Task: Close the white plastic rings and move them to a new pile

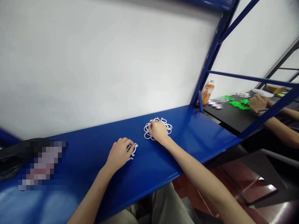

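Observation:
My left hand [118, 154] rests low over the blue table, its fingers curled round a few thin white rings [135, 150] that stick out past the fingertips and have small tabs on them. To the right and farther back, my right hand [159, 130] reaches into a loose pile of similar white rings [168, 127]. Its thumb and fingers are pinched together among the rings, but what lies between them is hidden.
A black bag [9, 158] and a blurred-out packet [44, 165] lie at left. A blue metal frame [210, 56] rises at right. Beyond it, another person's hands [258, 104] are near green pieces [241, 105] on a black table [224, 116] with an orange bottle [207, 92].

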Tool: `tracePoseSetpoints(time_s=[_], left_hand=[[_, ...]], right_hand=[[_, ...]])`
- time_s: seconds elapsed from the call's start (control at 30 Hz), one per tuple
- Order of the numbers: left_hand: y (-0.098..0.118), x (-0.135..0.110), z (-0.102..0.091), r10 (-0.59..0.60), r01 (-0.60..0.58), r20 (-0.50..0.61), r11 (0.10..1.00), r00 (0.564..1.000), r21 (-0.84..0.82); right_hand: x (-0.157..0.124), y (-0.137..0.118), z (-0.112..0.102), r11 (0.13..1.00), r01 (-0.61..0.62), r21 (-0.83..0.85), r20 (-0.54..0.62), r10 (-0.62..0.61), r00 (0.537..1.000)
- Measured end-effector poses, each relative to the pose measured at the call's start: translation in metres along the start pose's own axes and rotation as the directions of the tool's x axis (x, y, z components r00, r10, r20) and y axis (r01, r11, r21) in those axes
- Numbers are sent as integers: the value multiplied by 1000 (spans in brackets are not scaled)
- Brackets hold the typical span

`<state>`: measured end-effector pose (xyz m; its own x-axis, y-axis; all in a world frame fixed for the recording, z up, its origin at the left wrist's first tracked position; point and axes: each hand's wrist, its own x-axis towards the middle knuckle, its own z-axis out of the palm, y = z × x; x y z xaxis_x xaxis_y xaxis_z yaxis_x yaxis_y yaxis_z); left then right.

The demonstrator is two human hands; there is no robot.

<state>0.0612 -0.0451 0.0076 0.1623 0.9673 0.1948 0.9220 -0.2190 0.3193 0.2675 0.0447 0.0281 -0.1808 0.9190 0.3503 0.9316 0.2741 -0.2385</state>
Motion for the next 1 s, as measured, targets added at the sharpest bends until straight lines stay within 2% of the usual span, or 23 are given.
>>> tracePoseSetpoints(time_s=[0.1, 0.17, 0.27, 0.37, 0.43, 0.5, 0.63, 0.77, 0.87, 1.0], left_hand=[[4, 0, -3, -14, 14, -21, 1000, 1000, -26], [5, 0, -5, -45, 42, -62, 998, 997, -52], [6, 0, -6, -66, 56, -165, 997, 984, -61], [5, 0, -6, -42, 30, -263, 998, 964, -48], [4, 0, -5, -32, 16, -305, 998, 952, -56], [4, 0, -5, -36, 5, -322, 995, 946, -96], [4, 2, -6, -96, 9, -272, 953, 957, -304], [2, 4, -6, -201, 95, -155, 853, 967, -513], [2, 3, -5, -221, 122, -114, 823, 969, -555], [3, 0, -9, -171, 92, -103, 844, 980, -529]], right_hand=[[-1, -2, 1, 999, -48, -17, -39, 48, 998], [-5, -3, -1, 999, -32, 24, -91, 34, 995], [-16, -9, -6, 983, 115, 142, -132, -96, 987], [-30, -20, -6, 898, 300, 323, -100, -282, 954], [-37, -28, -2, 822, 356, 444, -57, -371, 927], [-42, -31, 4, 768, 352, 535, -23, -403, 915], [-42, -28, 16, 715, 328, 617, -36, -391, 920], [-39, -24, 23, 648, 407, 644, -87, -467, 880], [-40, -23, 24, 604, 440, 665, -94, -517, 851], [-41, -20, 21, 595, 510, 621, -93, -591, 802]])
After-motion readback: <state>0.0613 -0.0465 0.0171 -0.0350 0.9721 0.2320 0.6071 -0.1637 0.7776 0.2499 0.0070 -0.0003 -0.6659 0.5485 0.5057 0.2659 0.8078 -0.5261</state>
